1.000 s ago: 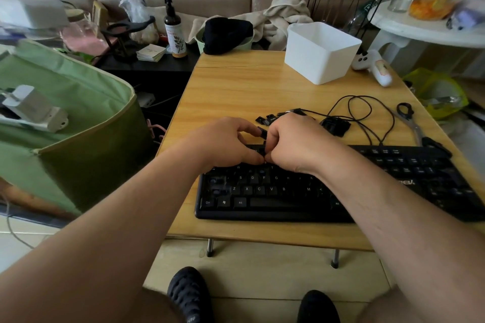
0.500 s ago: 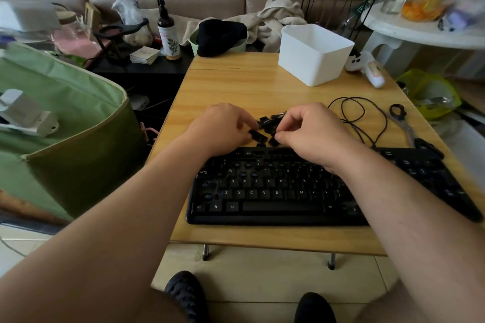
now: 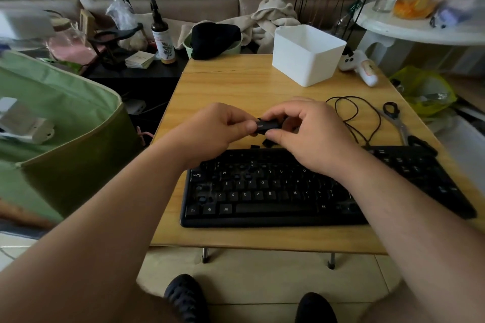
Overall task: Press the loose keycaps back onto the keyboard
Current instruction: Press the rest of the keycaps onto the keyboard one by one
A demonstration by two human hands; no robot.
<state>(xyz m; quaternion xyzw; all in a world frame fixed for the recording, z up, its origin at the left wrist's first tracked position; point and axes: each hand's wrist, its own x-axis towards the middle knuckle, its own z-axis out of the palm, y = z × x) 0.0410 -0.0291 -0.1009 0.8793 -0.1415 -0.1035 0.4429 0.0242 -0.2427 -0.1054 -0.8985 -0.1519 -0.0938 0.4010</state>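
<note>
A black keyboard point(image 3: 275, 191) lies across the near part of the wooden table point(image 3: 236, 86), with some bare key sockets on its left side. Just behind its top edge, my left hand point(image 3: 215, 131) and my right hand point(image 3: 309, 134) together pinch a long black keycap point(image 3: 267, 124) above the table. The left thumb and fingers hold its left end, the right thumb and fingers its right end. A few loose black keycaps point(image 3: 258, 145) lie on the table under my hands, partly hidden.
A white plastic bin point(image 3: 307, 55) stands at the table's far right. The black cable point(image 3: 351, 115) loops right of my hands, with scissors point(image 3: 396, 120) beside it. A white controller point(image 3: 362, 68) lies near the right edge. A green fabric bag point(image 3: 60, 126) stands left of the table.
Both hands have risen from the keyboard's top row to the loose keycaps behind it and picked up a long keycap, now held between them.
</note>
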